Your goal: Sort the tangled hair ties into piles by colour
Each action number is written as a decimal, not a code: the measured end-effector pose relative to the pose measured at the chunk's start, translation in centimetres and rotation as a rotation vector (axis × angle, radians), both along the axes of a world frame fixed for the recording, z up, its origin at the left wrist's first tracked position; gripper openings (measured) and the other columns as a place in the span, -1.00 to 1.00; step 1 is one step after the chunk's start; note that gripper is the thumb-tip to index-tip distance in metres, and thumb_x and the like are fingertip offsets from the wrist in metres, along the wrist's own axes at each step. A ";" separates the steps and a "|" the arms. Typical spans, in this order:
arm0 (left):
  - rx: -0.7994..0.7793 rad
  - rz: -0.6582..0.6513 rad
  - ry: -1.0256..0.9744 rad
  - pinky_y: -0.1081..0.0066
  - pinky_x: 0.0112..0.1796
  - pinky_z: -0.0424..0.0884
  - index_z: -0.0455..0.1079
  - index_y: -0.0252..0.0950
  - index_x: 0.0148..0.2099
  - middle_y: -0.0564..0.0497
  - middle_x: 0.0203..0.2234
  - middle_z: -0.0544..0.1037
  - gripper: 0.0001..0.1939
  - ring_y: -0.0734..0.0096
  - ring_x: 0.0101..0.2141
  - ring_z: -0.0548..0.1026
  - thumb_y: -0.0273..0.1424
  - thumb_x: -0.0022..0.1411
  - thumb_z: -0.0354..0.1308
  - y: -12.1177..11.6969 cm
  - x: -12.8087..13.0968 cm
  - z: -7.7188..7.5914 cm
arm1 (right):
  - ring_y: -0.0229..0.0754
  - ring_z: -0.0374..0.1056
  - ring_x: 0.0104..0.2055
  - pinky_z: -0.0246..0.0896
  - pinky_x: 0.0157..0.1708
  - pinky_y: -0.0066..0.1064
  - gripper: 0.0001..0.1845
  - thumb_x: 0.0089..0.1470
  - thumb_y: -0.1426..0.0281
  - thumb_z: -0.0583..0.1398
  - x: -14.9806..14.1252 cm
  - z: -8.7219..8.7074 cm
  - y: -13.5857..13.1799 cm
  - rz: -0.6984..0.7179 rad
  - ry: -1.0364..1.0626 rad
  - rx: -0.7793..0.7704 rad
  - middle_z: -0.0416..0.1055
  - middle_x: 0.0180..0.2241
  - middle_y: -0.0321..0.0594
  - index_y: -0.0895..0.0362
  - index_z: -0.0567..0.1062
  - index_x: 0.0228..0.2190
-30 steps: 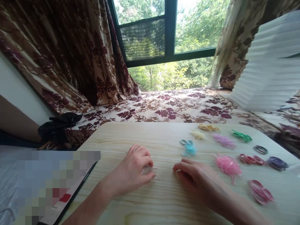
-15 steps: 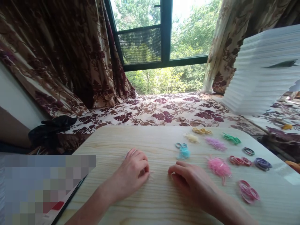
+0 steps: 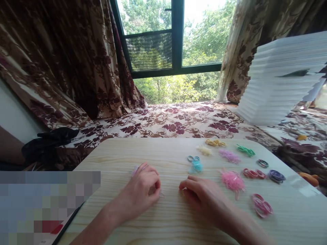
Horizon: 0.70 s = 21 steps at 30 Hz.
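My left hand (image 3: 143, 185) rests on the pale wooden table (image 3: 122, 149), its fingers curled and thumb tip meeting the forefinger. Some faint, thin clear strands (image 3: 161, 193) lie by those fingertips; whether they are pinched I cannot make out. Lilac bands (image 3: 134, 170) peek out behind this hand. To the right, my right hand (image 3: 204, 192) is curled with its fingertips down at the tabletop; anything inside it is hidden. Just beyond it lie light-blue elastic bands (image 3: 196, 165), and a pile of pink elastic bands (image 3: 232, 181) is to its right.
Further right are red bands (image 3: 254, 173), purple-blue bands (image 3: 276, 176), dark rose bands (image 3: 262, 206), a dark band (image 3: 262, 163), green bands (image 3: 245, 150), lilac bands (image 3: 230, 156), cream bands (image 3: 204, 150) and yellow bands (image 3: 215, 143). A white pleated sheet (image 3: 276, 81) stands behind the table.
The camera view has turned slightly right, so everything sits a little further left. Lilac bands behind my left hand show more. Both hands keep nearly the same pose.
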<state>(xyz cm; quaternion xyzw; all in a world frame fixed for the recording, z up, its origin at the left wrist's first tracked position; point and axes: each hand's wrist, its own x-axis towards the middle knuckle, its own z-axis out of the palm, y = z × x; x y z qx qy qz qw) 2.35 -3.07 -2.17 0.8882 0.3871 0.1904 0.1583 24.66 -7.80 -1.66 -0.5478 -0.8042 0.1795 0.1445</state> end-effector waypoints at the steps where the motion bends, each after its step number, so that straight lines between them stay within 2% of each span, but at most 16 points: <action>1: -0.014 0.014 -0.012 0.10 0.19 -0.01 0.31 -0.26 -0.44 0.10 -0.39 0.45 -0.86 0.40 -0.21 0.41 -0.58 0.10 0.07 -0.1 0.1 0.1 | -0.25 0.38 -0.40 0.09 -0.43 -0.48 -0.72 0.15 0.51 0.03 0.0 0.0 0.0 0.003 0.002 0.003 0.49 -0.37 -0.23 0.09 0.53 -0.35; 4: -0.085 0.041 -0.050 0.12 0.15 0.09 0.33 -0.26 -0.44 0.08 -0.40 0.47 -0.87 0.39 -0.23 0.42 -0.55 0.12 0.07 -0.5 0.5 0.6 | -0.25 0.37 -0.41 0.08 -0.44 -0.47 -0.73 0.15 0.50 0.02 0.0 0.0 0.0 0.010 0.004 0.010 0.48 -0.37 -0.23 0.09 0.52 -0.35; 8: -0.199 0.040 -0.115 0.32 -0.09 0.33 0.35 -0.26 -0.42 0.06 -0.39 0.48 -0.88 0.40 -0.26 0.43 -0.54 0.14 0.07 -0.9 0.8 1.0 | -0.26 0.36 -0.41 0.06 -0.45 -0.47 -0.72 0.15 0.50 0.02 0.0 0.1 0.0 0.016 -0.004 0.015 0.47 -0.39 -0.24 0.09 0.53 -0.36; 11: -0.225 0.047 -0.150 0.39 -0.17 0.35 0.38 -0.25 -0.39 0.06 -0.36 0.48 -0.86 0.42 -0.26 0.44 -0.55 0.15 0.06 -0.8 0.8 0.9 | -0.27 0.35 -0.43 0.05 -0.46 -0.48 -0.72 0.15 0.51 0.03 0.0 0.2 0.0 0.017 -0.003 0.019 0.47 -0.40 -0.25 0.09 0.53 -0.37; 21: -0.202 -0.005 -0.188 0.39 -0.16 0.35 0.42 -0.24 -0.34 0.04 -0.34 0.47 -0.82 0.40 -0.22 0.43 -0.58 0.17 0.04 -0.8 0.7 0.8 | -0.26 0.36 -0.41 0.06 -0.44 -0.48 -0.73 0.14 0.52 0.04 0.0 -0.1 0.0 0.006 0.005 0.018 0.47 -0.39 -0.24 0.09 0.54 -0.34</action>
